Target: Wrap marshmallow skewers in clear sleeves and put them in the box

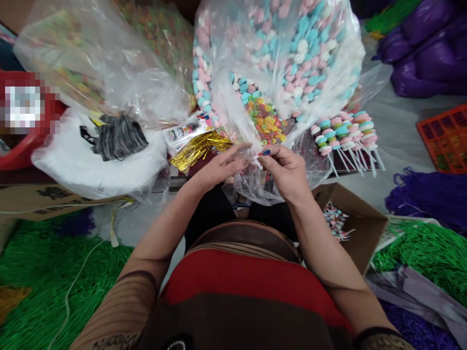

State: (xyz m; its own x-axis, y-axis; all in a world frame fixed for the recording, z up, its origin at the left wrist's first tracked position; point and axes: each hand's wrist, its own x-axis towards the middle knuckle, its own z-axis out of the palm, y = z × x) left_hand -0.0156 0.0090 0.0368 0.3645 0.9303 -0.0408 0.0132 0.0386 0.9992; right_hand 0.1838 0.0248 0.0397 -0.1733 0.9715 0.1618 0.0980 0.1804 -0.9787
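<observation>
My right hand [290, 170] pinches a small stick with a blue and red tip [264, 153] between thumb and fingers, in front of my lap. A short white end shows just below the tip. Close to its left, my left hand [222, 167] has its fingers apart; whether a fingertip touches the stick is blurred. Beneath both hands hangs a clear plastic bag [251, 187]. Right behind them lie colourful gummy rings [268, 121] in an opened bag. Candy skewers [345, 129] on white sticks lie to the right, on the table edge.
A big clear bag of pink, blue and white candies [306, 53] stands at the back. To the left are gold twist ties [199, 148], a white bundle [102, 172] and a red tub [25, 141]. An open cardboard box [359, 218] holds several small tipped sticks [335, 221] by my right forearm.
</observation>
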